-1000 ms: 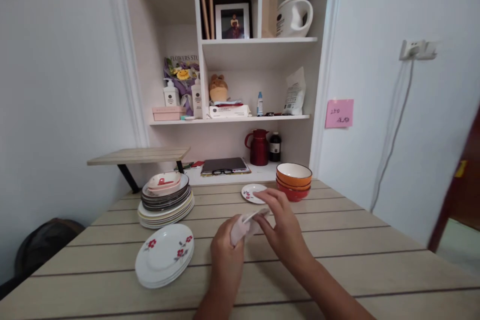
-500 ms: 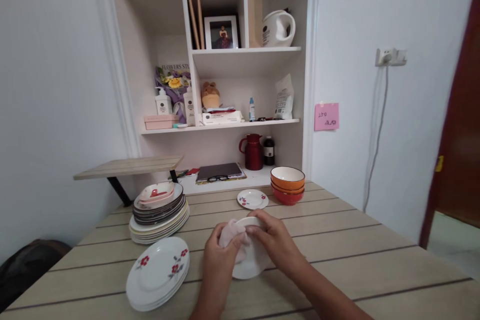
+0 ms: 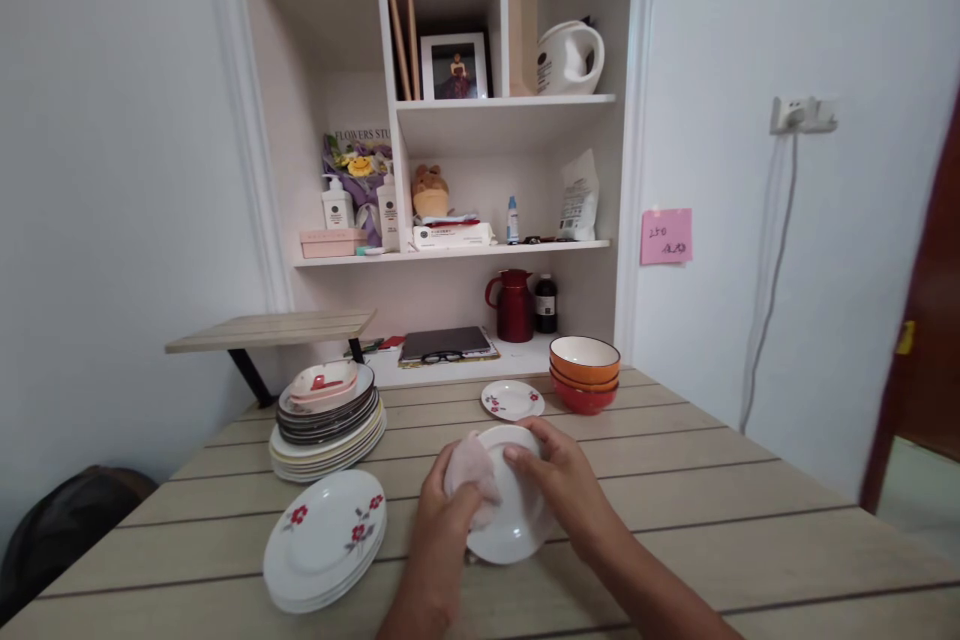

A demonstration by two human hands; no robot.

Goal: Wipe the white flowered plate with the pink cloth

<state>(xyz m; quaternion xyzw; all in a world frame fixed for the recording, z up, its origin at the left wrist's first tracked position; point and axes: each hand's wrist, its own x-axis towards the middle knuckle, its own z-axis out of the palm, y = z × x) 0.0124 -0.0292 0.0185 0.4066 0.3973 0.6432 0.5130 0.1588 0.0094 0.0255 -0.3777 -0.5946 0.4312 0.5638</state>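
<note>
Since a second ago, the white plate [image 3: 517,520] has turned from nearly edge-on to broad face in view. Held over the worktop [image 3: 697,500] between both hands; cannot tell whether its near rim touches.

Left hand [image 3: 441,535]: grip closed on a bunched pale pink cloth [image 3: 470,468], pressed to the plate's left side. Right hand [image 3: 566,485]: grip closed on the far-right rim, thumb over the face.

Around it: small floral plate [image 3: 512,400] lying flat just beyond; stacked bowls [image 3: 585,375] beside that, to its right, orange above red. Near left, a stack of floral plates [image 3: 324,535]; behind these, a taller plate stack [image 3: 328,440], pink-rimmed dishes [image 3: 324,382] on top. Red jug [image 3: 515,306] farther back.

Orientation: plate tilted, face up toward the wearer; outline round, one axis as long as another.

Materials: plate smooth, glossy, ceramic-looking. Cloth soft, creased. Worktop wood-look, pale boards split by dark lines.
</note>
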